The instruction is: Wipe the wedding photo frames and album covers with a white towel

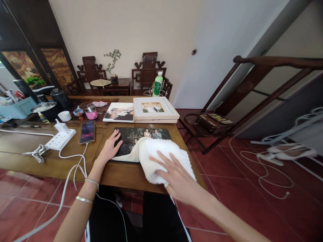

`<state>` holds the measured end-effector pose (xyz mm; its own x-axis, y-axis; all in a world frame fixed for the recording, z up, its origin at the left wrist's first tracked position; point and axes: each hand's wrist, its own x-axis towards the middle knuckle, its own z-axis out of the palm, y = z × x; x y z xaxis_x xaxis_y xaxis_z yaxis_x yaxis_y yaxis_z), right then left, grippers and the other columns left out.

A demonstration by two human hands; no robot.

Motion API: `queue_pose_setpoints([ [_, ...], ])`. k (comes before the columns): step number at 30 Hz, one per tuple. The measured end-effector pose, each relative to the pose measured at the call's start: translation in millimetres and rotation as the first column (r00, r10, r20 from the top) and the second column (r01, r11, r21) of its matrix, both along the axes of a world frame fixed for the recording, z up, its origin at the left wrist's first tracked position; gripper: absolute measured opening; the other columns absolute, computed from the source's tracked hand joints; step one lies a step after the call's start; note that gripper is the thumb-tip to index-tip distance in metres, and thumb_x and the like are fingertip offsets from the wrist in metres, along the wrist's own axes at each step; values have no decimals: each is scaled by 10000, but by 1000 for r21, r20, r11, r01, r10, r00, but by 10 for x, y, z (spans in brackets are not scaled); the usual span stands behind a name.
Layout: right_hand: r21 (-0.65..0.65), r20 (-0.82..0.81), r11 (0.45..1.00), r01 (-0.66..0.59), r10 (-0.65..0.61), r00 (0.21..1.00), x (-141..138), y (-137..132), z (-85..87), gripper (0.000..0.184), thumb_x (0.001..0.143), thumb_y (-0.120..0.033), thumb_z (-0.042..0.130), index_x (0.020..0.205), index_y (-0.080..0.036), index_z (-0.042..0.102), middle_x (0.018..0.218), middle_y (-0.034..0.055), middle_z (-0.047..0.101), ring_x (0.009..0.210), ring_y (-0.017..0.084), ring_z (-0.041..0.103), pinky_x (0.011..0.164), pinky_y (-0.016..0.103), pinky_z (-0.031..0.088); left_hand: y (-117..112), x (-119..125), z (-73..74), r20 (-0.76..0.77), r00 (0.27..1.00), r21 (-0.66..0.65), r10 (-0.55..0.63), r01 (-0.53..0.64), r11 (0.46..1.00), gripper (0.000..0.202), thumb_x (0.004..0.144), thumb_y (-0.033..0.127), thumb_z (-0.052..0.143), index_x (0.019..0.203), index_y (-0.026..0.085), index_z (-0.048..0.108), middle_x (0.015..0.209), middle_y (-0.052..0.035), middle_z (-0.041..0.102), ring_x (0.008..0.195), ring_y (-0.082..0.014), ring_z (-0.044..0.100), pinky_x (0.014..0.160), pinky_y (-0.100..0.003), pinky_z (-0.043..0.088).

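Note:
A flat photo panel (131,134) with a dark background and a couple in wedding clothes lies near the table's front edge. My left hand (110,147) rests on its left end, fingers stretched and apart. A fluffy white cloth (174,151) covers the panel's lower right part and hangs past its edge. On top of this cloth lies my right hand (174,176), its fingers spread flat and a ring on one finger. Whatever the cloth hides of the panel cannot be seen.
Behind the panel lie a white-framed picture (173,109) and another photo (127,117). A green bottle (158,84) stands behind them. To the left are a phone (87,132), a power strip (60,138), a pink cup (91,113) and loose cables. A wooden chair (252,80) stands at right.

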<state>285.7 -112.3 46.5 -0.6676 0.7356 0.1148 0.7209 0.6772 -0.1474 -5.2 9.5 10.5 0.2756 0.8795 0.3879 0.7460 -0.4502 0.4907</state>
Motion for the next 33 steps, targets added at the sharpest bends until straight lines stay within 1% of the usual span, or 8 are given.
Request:
queue_pose_setpoints([
  [6, 33, 31, 996, 83, -84, 996, -79, 890, 48, 604, 652, -22, 408, 1205, -174, 599, 1514, 66, 344, 1405, 371, 203, 1064, 659, 204, -3, -12, -11, 1, 1000, -53, -30, 30, 998, 474, 936, 360, 390, 1314, 108, 524, 1439, -148, 439, 1378, -248, 348, 1141, -455, 279],
  [10, 51, 34, 989, 142, -144, 989, -149, 1359, 60, 575, 706, -42, 400, 1242, -149, 578, 1459, 113, 430, 1387, 372, 248, 1044, 642, 239, 16, -29, -33, 8, 1000, -62, -25, 26, 998, 460, 933, 315, 372, 1311, 105, 528, 1448, -145, 426, 1383, -249, 337, 1144, -468, 271],
  [12, 55, 29, 987, 153, -154, 988, -180, 1370, 64, 563, 717, -43, 400, 1240, -143, 581, 1449, 122, 443, 1381, 378, 257, 1038, 645, 246, 28, -37, -44, 9, 1000, -65, -22, 23, 998, 460, 926, 294, 368, 1305, 91, 533, 1445, -154, 429, 1382, -253, 340, 1143, -469, 274],
  [14, 52, 30, 992, 118, -120, 992, -198, 1206, 64, 568, 704, -37, 409, 1231, -146, 590, 1471, 108, 413, 1387, 381, 240, 1047, 653, 228, 34, -40, -46, 13, 1000, -63, -26, 26, 998, 455, 923, 290, 372, 1302, 98, 537, 1441, -148, 437, 1379, -250, 346, 1144, -465, 276],
  [20, -34, 12, 998, -44, 44, 999, -188, 247, 62, 567, 617, -19, 433, 1110, -191, 656, 1518, 47, 340, 1427, 356, 118, 1099, 661, 116, 20, -22, -23, 17, 999, -55, -43, 44, 998, 445, 922, 291, 376, 1294, 116, 547, 1435, -130, 450, 1375, -242, 355, 1146, -457, 275],
  [23, -76, -7, 990, -119, 119, 993, -189, 18, 93, 544, 589, -36, 450, 1053, -213, 672, 1524, 13, 329, 1434, 340, 96, 1116, 643, 92, 15, -16, -18, 14, 999, -59, -42, 43, 997, 448, 921, 289, 369, 1289, 108, 549, 1436, -136, 448, 1374, -244, 356, 1146, -452, 277],
  [26, -98, -17, 989, -111, 110, 994, -214, 154, 129, 555, 596, -39, 447, 1076, -215, 665, 1505, 20, 366, 1427, 324, 151, 1121, 623, 120, 13, -16, -21, 24, 999, -62, -41, 42, 997, 445, 921, 295, 372, 1290, 119, 547, 1439, -132, 447, 1376, -241, 353, 1148, -454, 271],
  [33, -8, -5, 998, 67, -67, 998, -355, 1146, 112, 583, 705, -60, 417, 1252, -182, 579, 1459, 96, 433, 1398, 345, 234, 1070, 635, 211, 6, -31, -37, 53, 997, -66, -51, 54, 996, 461, 930, 320, 353, 1315, 120, 509, 1440, -146, 446, 1372, -232, 365, 1150, -451, 268],
])
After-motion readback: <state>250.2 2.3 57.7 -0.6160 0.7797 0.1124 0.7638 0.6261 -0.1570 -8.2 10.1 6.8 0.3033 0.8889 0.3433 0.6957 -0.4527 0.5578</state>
